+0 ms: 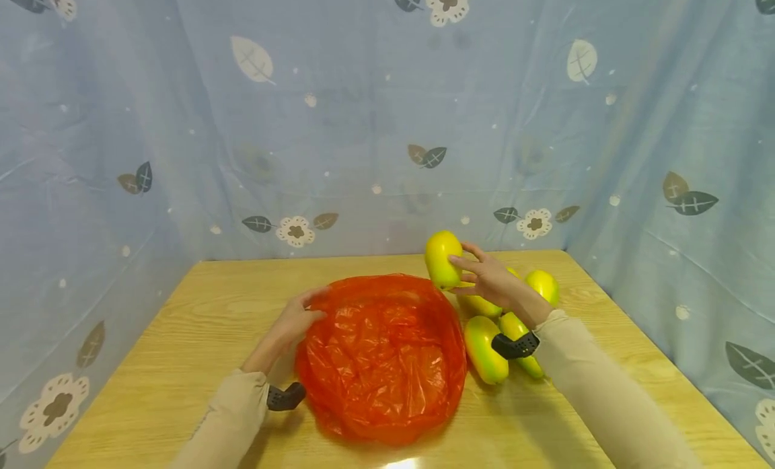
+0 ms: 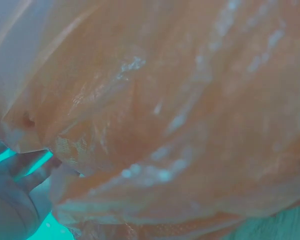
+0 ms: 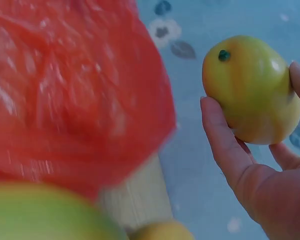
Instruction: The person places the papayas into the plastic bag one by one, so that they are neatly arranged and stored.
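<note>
The right hand [image 1: 493,280], fingers spread around a mango [image 1: 443,260], holds it near a red plastic bag's [image 1: 381,428] far-right rim; the left hand [image 1: 293,324], grip unclear, meets the left rim, best kept wide.

Bright red bag [image 1: 378,361] on a yellow wood-grain table [image 1: 157,334]!
And it's yellow mangoes [image 1: 486,351] tinged green, beige sleeves [image 1: 605,388], black wrist straps [image 1: 514,346], and a blue curtain [image 1: 363,105] scattered with white flowers [image 1: 449,3], grey and brown leaves [image 1: 258,224]!
</note>
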Motion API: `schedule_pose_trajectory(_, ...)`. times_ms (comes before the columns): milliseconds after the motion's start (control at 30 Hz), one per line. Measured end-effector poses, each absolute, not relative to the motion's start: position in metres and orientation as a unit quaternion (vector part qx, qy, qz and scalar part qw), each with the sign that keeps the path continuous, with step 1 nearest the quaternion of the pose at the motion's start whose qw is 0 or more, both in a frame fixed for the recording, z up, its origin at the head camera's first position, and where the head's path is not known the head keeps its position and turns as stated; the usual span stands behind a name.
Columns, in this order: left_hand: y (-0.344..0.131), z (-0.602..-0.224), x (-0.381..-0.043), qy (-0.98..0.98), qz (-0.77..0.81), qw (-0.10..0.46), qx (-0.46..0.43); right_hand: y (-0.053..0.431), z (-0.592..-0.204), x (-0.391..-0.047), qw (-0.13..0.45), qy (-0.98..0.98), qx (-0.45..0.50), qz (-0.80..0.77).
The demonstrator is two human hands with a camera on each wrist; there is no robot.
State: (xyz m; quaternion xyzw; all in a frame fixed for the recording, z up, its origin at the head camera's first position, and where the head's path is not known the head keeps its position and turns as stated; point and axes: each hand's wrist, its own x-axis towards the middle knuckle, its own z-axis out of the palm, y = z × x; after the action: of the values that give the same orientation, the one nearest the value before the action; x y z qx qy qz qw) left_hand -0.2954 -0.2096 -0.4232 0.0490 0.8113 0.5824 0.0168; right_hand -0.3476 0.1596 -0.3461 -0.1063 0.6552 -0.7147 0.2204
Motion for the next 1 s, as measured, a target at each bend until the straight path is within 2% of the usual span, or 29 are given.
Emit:
schedule_pose_trajectory(533, -0.209, -0.420, -0.300, 0.817, 0.573, 0.017, 0.053, 0.056, -0.364, -0.344, 0.256, 0.669, -0.096, -0.691)
schedule_pose_trajectory(1000, -0.206, -0.417, -0.299, 0.815, 0.577, 0.010, 0.056, 0.008, -0.398, -0.331, 0.285, 0.690, -0.096, -0.658)
